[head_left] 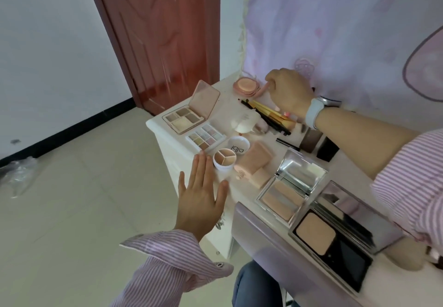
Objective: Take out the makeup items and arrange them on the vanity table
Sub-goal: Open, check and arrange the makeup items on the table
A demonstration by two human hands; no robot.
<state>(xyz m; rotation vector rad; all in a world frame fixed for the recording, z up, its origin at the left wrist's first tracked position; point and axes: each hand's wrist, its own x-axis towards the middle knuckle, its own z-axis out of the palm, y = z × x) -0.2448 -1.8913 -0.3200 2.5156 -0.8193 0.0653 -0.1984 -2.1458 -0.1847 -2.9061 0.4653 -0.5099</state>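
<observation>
Makeup covers the white vanity table. My right hand reaches to the far edge, its fingers curled on the lid of a round pink compact. Below it lies a bundle of gold and black brushes. My left hand hovers flat with fingers spread at the table's near-left edge, beside a small round concealer pot and its white lid. Two open eyeshadow palettes lie at the left. A pink tube and two open silver powder compacts lie nearer me.
A lilac cloth hangs behind the table. A red-brown door stands at the back left, over a tiled floor. Dark small boxes sit under my right forearm. A white puff-like object rests mid-table.
</observation>
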